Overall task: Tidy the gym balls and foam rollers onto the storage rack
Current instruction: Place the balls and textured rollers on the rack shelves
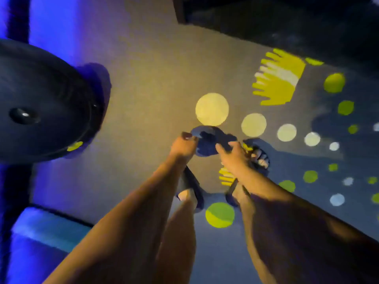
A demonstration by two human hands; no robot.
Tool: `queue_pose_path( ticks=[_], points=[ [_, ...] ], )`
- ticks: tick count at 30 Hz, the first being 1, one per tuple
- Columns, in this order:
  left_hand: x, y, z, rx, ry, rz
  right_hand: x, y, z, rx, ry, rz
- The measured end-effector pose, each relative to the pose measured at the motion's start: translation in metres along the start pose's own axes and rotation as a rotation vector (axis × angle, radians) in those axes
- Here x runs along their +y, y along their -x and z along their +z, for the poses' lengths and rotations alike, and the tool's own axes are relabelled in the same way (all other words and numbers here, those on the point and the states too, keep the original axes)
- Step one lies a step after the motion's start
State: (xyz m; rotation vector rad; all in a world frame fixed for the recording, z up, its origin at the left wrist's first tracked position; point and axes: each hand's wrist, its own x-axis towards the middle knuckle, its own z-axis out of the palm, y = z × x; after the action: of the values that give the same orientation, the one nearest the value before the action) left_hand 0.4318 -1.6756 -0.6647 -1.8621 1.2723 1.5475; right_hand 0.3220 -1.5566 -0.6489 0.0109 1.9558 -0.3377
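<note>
A large black gym ball (47, 95) fills the left edge of the view, its valve plug facing me. It rests apart from both hands. My left hand (184, 145) and my right hand (232, 155) reach down over the carpet and both grip a small dark blue object (207, 143) between them. The picture is blurred, so I cannot tell what that object is. No foam roller or storage rack is recognisable.
Grey carpet (155, 83) with pale and green dots and yellow brush-mark patterns spreads to the right. A dark piece of furniture or shadow (287, 17) stands at the top right. Blue-lit wall (51, 27) and a dark post run along the left. Sandalled feet (190, 193) show below the hands.
</note>
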Motion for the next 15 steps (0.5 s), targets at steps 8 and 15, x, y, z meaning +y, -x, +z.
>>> queue_pose_path(
  ticks=[8, 15],
  points=[
    [-0.061, -0.120, 0.059, -0.106, 0.396, -0.277, 0.031, -0.138, 0.081, -0.150, -0.519, 0.240],
    [-0.016, 0.039, 0.027, -0.218, 0.129, -0.141, 0.019, 0.001, 0.019, -0.088, -0.425, 0.194]
  ],
)
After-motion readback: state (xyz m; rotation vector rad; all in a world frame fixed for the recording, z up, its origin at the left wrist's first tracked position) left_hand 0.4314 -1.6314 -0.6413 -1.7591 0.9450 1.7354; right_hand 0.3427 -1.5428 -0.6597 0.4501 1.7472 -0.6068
